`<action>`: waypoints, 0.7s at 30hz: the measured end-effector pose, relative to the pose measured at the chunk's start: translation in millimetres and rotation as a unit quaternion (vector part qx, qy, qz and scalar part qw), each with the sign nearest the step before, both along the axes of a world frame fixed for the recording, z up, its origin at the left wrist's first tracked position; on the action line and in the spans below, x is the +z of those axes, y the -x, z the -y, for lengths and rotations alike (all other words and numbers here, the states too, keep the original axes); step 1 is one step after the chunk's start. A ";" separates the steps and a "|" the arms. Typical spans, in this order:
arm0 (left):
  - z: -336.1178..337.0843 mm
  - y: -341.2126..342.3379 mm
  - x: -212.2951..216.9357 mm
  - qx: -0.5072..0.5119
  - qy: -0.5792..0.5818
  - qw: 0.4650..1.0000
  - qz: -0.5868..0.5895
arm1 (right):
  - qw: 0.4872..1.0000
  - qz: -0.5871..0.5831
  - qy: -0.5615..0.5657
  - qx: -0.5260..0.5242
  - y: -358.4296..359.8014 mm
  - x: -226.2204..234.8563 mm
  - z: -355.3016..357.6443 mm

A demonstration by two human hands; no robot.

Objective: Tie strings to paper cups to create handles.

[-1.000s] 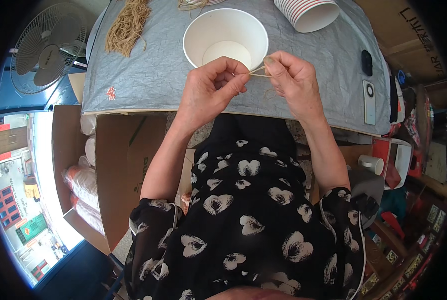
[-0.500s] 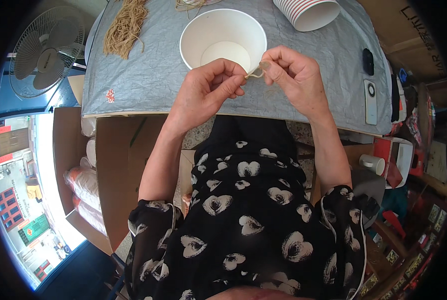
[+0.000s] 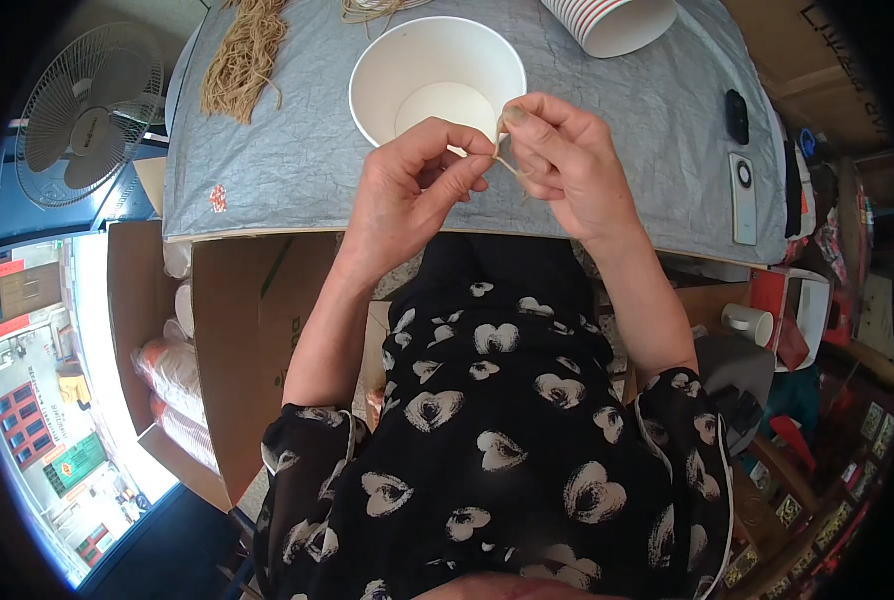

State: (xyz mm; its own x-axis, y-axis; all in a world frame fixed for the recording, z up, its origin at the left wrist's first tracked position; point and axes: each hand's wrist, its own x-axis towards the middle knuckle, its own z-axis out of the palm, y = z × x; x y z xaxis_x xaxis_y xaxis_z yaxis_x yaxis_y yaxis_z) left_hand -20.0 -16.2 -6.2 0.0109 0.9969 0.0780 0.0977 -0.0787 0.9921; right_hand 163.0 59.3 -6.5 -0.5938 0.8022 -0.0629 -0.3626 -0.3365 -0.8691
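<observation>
both hands pinching the string at the cup rim, I'd keep it taut and fingers close

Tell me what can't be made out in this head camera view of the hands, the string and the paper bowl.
- Thin string, head view: only a short bit shows; the left hand and right hand cover the rest.
- White paper bowl: its near rim is hidden behind both hands.
- Striped cup stack: cut off by the top edge.
- Bundle of tan strings: its far end runs past the top edge.
</observation>
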 end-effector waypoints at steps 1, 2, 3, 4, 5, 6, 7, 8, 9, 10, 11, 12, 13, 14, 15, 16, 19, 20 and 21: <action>0.3 -1.2 -1.6 0.004 -0.006 1.000 -0.001 | 0.998 -0.023 0.051 0.007 1.4 -5.6 -0.9; 0.3 -2.4 -3.5 0.009 -0.012 1.000 -0.001 | 0.994 -0.046 0.103 0.013 2.3 -8.4 -1.4; 0.5 -3.5 -6.3 0.009 -0.012 1.000 -0.002 | 0.994 -0.046 0.103 0.013 3.0 -7.5 -0.2; 0.7 -4.8 -9.5 0.021 -0.029 0.999 -0.003 | 0.993 -0.032 0.115 0.015 3.3 -6.0 2.1; 0.7 -5.2 -10.8 0.033 -0.046 0.998 -0.005 | 0.992 -0.018 0.126 0.017 3.9 -5.0 3.7; 0.8 -5.7 -10.7 0.032 -0.046 0.998 -0.005 | 0.992 -0.018 0.127 0.016 4.1 -5.2 4.8; 1.0 -6.2 -10.1 0.043 -0.069 0.996 -0.033 | 0.994 -0.010 0.110 0.014 4.3 -5.3 5.8; 1.2 -6.8 -9.6 0.054 -0.092 0.992 -0.061 | 0.996 -0.001 0.094 0.012 4.2 -5.5 6.5; 1.4 -8.4 -9.4 0.054 -0.092 0.992 -0.061 | 0.996 -0.001 0.094 0.012 4.2 -6.0 6.5; 1.2 -11.6 -9.4 0.081 -0.103 0.990 -0.052 | 0.996 0.001 0.087 0.014 4.0 -6.9 6.3; 1.1 -13.9 -9.4 0.108 -0.113 0.987 -0.044 | 0.997 0.002 0.081 0.016 3.7 -7.3 6.3; 1.1 -14.3 -9.9 0.108 -0.113 0.987 -0.044 | 0.997 0.002 0.080 0.017 4.0 -7.0 6.4; 1.1 -14.4 -11.2 0.117 -0.135 0.982 -0.066 | 0.998 0.018 0.063 0.007 4.2 -6.5 6.6; 1.3 -14.4 -12.1 0.126 -0.157 0.975 -0.089 | 0.998 0.035 0.046 -0.002 4.4 -6.0 6.7; 1.7 -14.6 -12.7 0.126 -0.158 0.975 -0.089 | 0.998 0.035 0.046 -0.003 4.0 -6.6 6.4; 2.2 -14.8 -13.2 0.130 -0.173 0.970 -0.115 | 0.999 0.046 0.022 -0.007 3.7 -7.9 5.5; 3.6 -15.9 -14.3 0.138 -0.202 0.957 -0.153 | 0.997 0.077 -0.018 -0.016 3.8 -4.4 5.6; 4.1 -16.4 -14.4 0.142 -0.216 0.952 -0.164 | 0.995 0.097 -0.034 -0.022 3.9 -2.9 5.9; 4.1 -17.4 -13.4 0.142 -0.216 0.952 -0.164 | 0.994 0.097 -0.034 -0.022 3.4 -2.6 5.9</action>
